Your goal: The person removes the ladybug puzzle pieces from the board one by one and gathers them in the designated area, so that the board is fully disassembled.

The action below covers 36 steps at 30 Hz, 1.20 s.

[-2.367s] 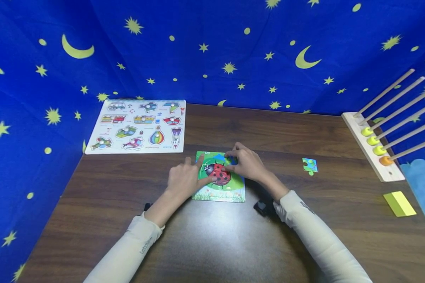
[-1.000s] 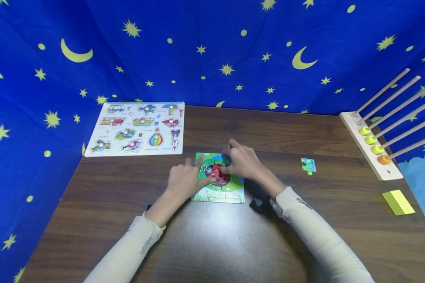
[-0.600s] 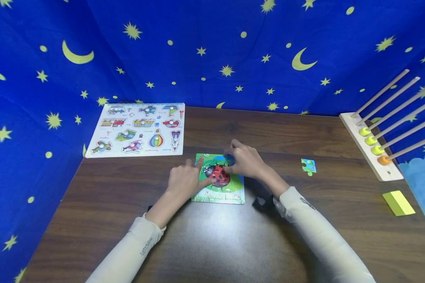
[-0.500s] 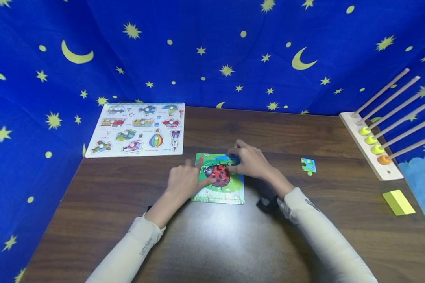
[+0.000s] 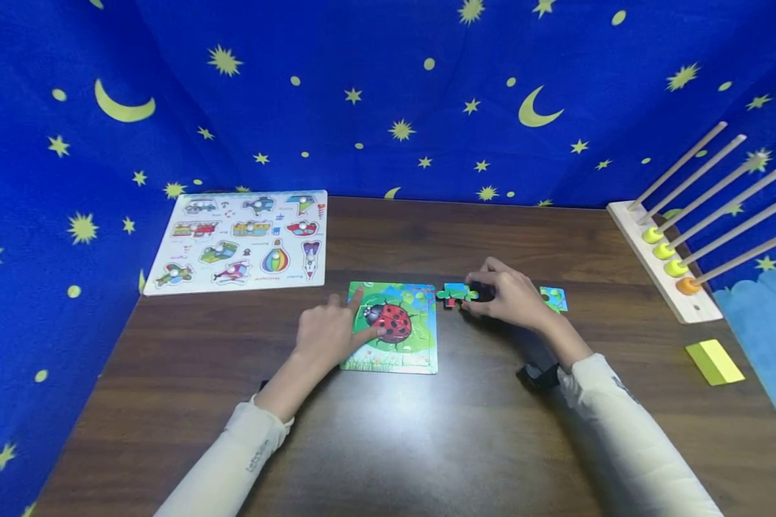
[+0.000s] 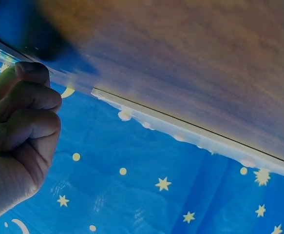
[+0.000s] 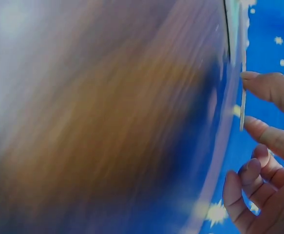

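Note:
My left hand [image 5: 326, 334] rests on the left side of a square ladybug jigsaw puzzle [image 5: 404, 357], thumb and index finger spread over it. The other fingers are curled, as the left wrist view shows of the hand [image 6: 27, 112]. Just right of the puzzle, my right hand [image 5: 507, 294] pinches a blue, green and red jigsaw piece [image 5: 454, 292] between thumb and fingertips. Seen edge-on in the right wrist view, that piece [image 7: 243, 100] is a thin strip. A second jigsaw piece [image 5: 556, 298] lies on the table behind the right hand, partly covered by it.
A white peg puzzle board [image 5: 259, 276] with vehicle pictures lies back left. On the right stand a wooden rod stacker [image 5: 688, 305] with yellow and orange beads and a yellow block [image 5: 714, 362]. A blue star-print cloth [image 5: 336, 115] closes off the back.
My right hand has moved right, off the puzzle's upper right part, carrying a jigsaw piece away from it. The left hand has stayed on the puzzle; the head view has shifted slightly.

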Available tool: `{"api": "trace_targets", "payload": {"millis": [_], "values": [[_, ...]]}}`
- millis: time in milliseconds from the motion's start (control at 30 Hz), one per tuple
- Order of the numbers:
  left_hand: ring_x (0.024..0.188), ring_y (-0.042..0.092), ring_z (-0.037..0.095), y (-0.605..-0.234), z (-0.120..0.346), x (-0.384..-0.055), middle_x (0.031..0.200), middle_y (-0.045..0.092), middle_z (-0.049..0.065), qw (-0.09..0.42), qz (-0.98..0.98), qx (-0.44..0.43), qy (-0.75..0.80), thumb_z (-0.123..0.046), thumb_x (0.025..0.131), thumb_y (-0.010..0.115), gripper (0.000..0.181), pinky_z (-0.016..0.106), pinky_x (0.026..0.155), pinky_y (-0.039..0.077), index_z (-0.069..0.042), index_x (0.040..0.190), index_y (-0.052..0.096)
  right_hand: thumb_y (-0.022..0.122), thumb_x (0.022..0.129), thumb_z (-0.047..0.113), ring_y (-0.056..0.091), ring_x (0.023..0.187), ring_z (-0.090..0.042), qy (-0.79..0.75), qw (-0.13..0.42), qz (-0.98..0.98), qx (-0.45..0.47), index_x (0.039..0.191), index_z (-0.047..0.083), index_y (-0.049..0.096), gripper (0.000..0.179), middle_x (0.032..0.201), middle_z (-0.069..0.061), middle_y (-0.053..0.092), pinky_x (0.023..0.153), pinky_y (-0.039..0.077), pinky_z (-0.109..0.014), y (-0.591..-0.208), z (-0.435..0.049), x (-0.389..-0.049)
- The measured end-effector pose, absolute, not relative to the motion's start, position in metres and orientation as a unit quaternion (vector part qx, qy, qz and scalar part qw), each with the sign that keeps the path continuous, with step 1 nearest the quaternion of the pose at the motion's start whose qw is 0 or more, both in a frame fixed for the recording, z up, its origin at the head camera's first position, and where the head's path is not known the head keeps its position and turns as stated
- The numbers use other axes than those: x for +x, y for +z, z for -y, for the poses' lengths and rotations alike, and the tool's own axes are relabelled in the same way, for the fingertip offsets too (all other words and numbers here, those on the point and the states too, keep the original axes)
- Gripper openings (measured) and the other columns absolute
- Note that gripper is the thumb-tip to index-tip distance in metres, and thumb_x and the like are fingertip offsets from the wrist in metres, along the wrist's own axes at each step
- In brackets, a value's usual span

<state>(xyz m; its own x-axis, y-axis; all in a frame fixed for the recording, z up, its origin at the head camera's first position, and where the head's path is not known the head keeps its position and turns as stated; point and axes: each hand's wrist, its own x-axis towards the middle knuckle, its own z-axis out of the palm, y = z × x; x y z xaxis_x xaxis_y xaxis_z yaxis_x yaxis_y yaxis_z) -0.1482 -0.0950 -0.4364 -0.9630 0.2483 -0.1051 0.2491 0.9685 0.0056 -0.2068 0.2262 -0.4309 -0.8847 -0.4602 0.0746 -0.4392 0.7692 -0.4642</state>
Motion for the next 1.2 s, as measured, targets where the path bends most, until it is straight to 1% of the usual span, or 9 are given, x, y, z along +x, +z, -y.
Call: {"api": "trace_targets", "payload": {"millis": [100,233,367,600,900,1200], "values": [[0.047,0.034,0.012,-0.437,0.095,-0.148,0.124,0.065,0.021,0.053,-0.991,0.126,-0.005,-0.077,0.087,0.048,0.088,0.025,0.042,0.024,-0.022,0.154,0.037,0.084,0.079,0.026,0.044,0.070,-0.014,-0.248,0.010,-0.940,-0.233,0.110,0.009,0.074,0.037,0.091,-0.002,0.051,0.056,0.034,-0.028,-0.433,-0.243,-0.206],[0.047,0.033,0.012,-0.437,0.095,-0.148,0.125,0.064,0.022,0.054,-0.991,0.125,0.001,-0.078,0.087,0.048,0.088,0.025,0.042,0.023,-0.022,0.154,0.036,0.085,0.077,0.023,0.046,0.072,-0.015,-0.251,-0.006,-0.942,-0.221,0.109,0.008,0.075,0.037,0.091,-0.002,0.052,0.058,0.035,-0.029,-0.434,-0.263,-0.205],[0.047,0.034,0.012,-0.438,0.097,-0.149,0.123,0.065,0.022,0.052,-0.991,0.127,0.004,-0.077,0.087,0.047,0.088,0.025,0.042,0.024,-0.022,0.154,0.037,0.085,0.077,0.023,0.044,0.073,-0.016,-0.243,-0.003,-0.947,-0.209,0.110,0.008,0.074,0.037,0.091,-0.003,0.050,0.059,0.034,-0.029,-0.434,-0.278,-0.205],[0.047,0.037,0.013,-0.439,0.097,-0.149,0.125,0.064,0.024,0.056,-0.990,0.130,0.007,-0.077,0.087,0.047,0.088,0.025,0.041,0.026,-0.020,0.154,0.037,0.085,0.078,0.026,0.040,0.071,-0.014,-0.228,0.004,-0.956,-0.186,0.112,0.008,0.074,0.040,0.090,-0.004,0.048,0.058,0.032,-0.028,-0.435,-0.297,-0.204],[0.048,0.040,0.014,-0.438,0.096,-0.148,0.125,0.064,0.023,0.052,-0.990,0.130,0.008,-0.077,0.087,0.049,0.088,0.025,0.042,0.027,-0.020,0.154,0.038,0.083,0.081,0.031,0.041,0.073,-0.017,-0.221,0.030,-0.962,-0.159,0.114,0.009,0.074,0.041,0.090,-0.005,0.047,0.059,0.031,-0.030,-0.438,-0.308,-0.206],[0.046,0.035,0.012,-0.439,0.096,-0.147,0.123,0.065,0.023,0.041,-0.990,0.131,0.006,-0.077,0.087,0.049,0.087,0.025,0.041,0.025,-0.021,0.153,0.039,0.083,0.081,0.033,0.043,0.075,-0.019,-0.216,0.037,-0.964,-0.153,0.118,0.007,0.073,0.046,0.093,-0.007,0.049,0.061,0.034,-0.032,-0.436,-0.306,-0.206]]}}
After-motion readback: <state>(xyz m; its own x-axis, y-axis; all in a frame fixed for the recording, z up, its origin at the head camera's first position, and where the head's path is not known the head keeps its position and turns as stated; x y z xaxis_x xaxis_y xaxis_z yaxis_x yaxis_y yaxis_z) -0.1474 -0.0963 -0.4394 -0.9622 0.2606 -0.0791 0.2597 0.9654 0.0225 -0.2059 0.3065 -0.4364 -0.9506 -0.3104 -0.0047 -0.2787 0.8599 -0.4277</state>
